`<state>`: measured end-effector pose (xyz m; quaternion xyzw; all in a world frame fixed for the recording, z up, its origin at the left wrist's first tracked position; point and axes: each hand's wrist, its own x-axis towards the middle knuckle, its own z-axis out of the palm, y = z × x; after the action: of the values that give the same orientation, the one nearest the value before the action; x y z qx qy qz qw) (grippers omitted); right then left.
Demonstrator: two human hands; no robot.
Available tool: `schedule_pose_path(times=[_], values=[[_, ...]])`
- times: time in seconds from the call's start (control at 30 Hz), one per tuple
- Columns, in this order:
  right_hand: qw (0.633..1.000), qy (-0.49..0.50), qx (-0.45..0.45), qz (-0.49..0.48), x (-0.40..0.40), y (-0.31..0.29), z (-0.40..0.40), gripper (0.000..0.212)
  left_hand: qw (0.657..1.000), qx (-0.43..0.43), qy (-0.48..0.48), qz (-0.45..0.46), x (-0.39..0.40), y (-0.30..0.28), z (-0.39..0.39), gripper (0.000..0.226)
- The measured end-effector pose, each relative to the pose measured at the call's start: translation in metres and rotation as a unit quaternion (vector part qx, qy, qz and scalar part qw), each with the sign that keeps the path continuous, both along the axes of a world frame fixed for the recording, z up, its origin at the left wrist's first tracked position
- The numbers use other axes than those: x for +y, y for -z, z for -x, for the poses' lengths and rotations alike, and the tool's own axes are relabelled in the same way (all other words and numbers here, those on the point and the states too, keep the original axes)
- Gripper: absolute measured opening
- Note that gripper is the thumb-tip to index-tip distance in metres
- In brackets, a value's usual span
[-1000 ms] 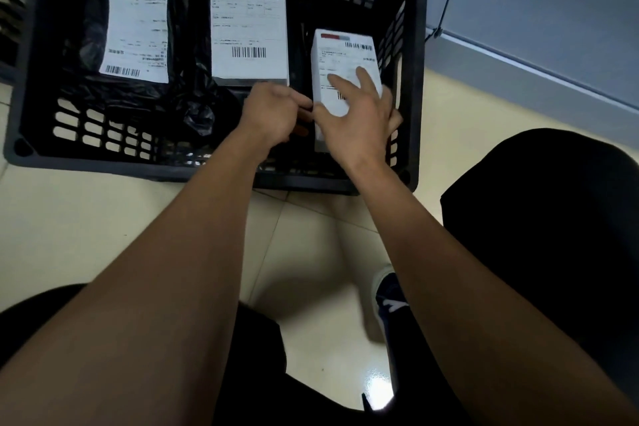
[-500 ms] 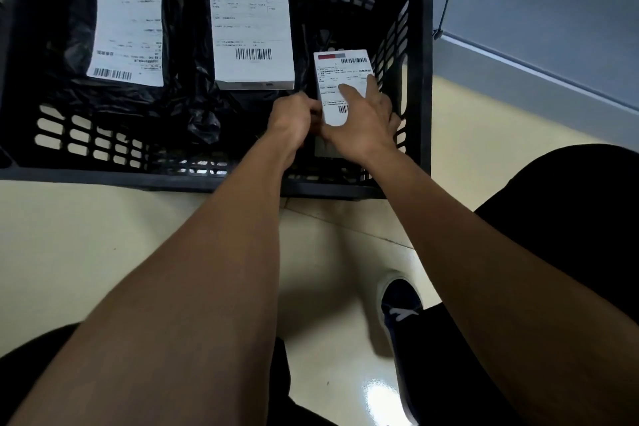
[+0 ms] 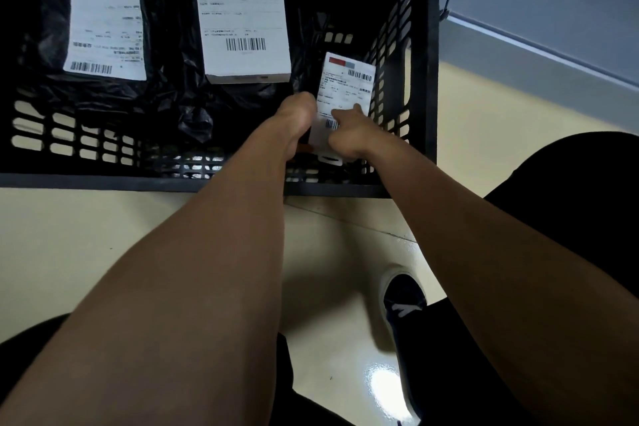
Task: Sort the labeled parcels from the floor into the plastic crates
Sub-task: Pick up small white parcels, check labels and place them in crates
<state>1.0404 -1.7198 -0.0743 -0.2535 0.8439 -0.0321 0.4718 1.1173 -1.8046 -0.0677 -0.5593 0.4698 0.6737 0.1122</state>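
A black plastic crate (image 3: 420,86) fills the top of the view. Inside its right end stands a small white labeled box (image 3: 345,88), tilted against the crate's right wall. My left hand (image 3: 295,116) grips the box's left edge and my right hand (image 3: 349,133) holds its lower right, thumb on the label. A larger white labeled box (image 3: 243,14) lies in the crate's middle. At the left of the crate sits a black bag parcel with a white label (image 3: 105,10).
Cream tiled floor (image 3: 69,245) lies in front of the crate. A grey wall with a baseboard (image 3: 539,45) runs at the right. My dark shoe (image 3: 403,304) and black-trousered knees sit near the bottom of the view.
Both hands have lowered the small white box deeper into the crate's right end, and the view has moved closer to the crate.
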Motion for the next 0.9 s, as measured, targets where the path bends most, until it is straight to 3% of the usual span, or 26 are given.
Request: schedule_pose_path(times=[0.27,0.5,0.6,0.73,0.9], values=[[0.988,-0.121,0.011,-0.098,-0.002,0.006,0.009,0.069,1.000,-0.011,0.019,-0.005,0.002,0.005,0.002,0.030],[0.989,-0.117,0.021,-0.086,-0.001,0.008,0.012,0.079,1.000,0.003,0.009,-0.008,0.006,-0.002,0.005,0.029],[0.994,-0.088,0.033,-0.058,0.001,0.011,0.011,0.073,1.000,0.012,0.007,0.012,0.007,-0.003,0.006,0.027],[0.997,-0.002,0.062,0.053,0.000,0.002,0.012,0.045,0.999,0.019,0.023,0.038,0.009,-0.006,0.007,0.036],[0.960,0.173,0.086,0.201,-0.007,-0.020,0.015,0.051,0.994,0.012,0.050,0.097,0.011,-0.008,0.007,0.024]])
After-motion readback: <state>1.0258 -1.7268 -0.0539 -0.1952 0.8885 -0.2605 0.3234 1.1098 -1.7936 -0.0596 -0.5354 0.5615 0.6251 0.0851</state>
